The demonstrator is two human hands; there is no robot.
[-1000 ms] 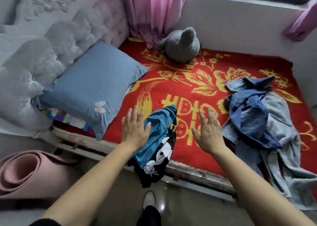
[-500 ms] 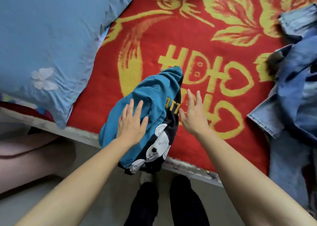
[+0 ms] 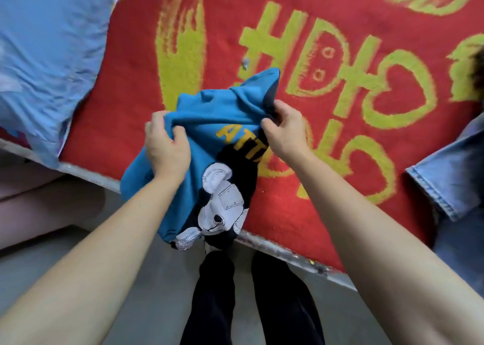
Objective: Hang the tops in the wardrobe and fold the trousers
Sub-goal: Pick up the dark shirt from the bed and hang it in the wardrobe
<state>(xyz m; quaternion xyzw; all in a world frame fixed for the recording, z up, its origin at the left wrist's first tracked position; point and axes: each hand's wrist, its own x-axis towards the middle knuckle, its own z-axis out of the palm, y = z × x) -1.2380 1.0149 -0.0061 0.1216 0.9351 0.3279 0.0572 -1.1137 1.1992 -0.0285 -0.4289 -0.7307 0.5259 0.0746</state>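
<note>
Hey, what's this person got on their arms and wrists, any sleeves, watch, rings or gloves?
Both arms are bare: the left forearm and right forearm show no sleeve up to the picture's edge. No watch, band or glove at either wrist, and no ring on the fingers that show. Below them, the legs wear black trousers.

teal-and-black top (image 3: 209, 114), red-and-yellow blanket (image 3: 301, 12)

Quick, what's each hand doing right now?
Left hand: closed, gripping the blue top.
Right hand: closed, pinching the same top near its upper edge.
</note>
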